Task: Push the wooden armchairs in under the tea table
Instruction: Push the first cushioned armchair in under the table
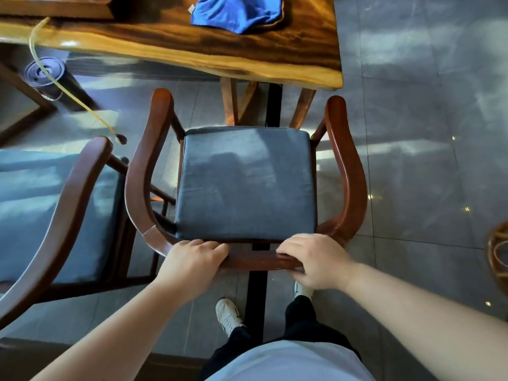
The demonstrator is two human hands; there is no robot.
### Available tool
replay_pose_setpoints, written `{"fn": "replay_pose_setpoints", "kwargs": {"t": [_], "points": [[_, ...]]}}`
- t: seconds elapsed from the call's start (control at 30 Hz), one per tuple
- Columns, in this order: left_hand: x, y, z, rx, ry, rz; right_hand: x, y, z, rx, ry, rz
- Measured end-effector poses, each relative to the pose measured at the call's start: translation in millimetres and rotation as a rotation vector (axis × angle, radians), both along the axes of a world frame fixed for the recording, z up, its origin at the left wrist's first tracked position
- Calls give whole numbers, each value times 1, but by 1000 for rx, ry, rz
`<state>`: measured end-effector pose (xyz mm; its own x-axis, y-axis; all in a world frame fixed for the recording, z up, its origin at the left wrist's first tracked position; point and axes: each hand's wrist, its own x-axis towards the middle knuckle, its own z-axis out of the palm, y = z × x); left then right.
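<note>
A reddish wooden armchair [349, 171] with a dark blue-grey seat cushion [244, 182] stands in front of me, facing the tea table [176, 48]. Its curved arm tips lie just short of the table's near edge. My left hand [192, 259] grips the curved back rail left of centre. On the same rail, right of centre, my right hand [316, 259] is closed. A second armchair [63, 204] with the same cushion stands at the left, close beside the first.
A blue cloth [236, 12] lies on the table top. A yellowish hose [66, 89] hangs from the table past a dark cylindrical bin [46, 75] on the floor at the left. Table legs [239, 103] stand beyond the seat. A rattan object [499, 257] sits at the right edge.
</note>
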<state>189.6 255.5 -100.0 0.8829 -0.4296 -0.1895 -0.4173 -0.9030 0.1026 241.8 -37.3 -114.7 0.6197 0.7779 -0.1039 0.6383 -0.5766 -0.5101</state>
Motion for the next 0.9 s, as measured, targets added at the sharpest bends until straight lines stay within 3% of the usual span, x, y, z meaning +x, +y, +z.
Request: {"fn": "replay_pose_setpoints", "kwargs": {"t": [0.17,0.37,0.63,0.9], "points": [[15,10,-6,-15,-4,-192,-11,5,-4,7,-140,-173],[28,21,0,26,-50,-210,-11,20,-5,-3,-164,-234],[55,60,9,54,-42,-151,4,59,-10,-8,-203,-211],[58,61,10,-46,-62,-136,20,53,-16,62,-193,-88]]}}
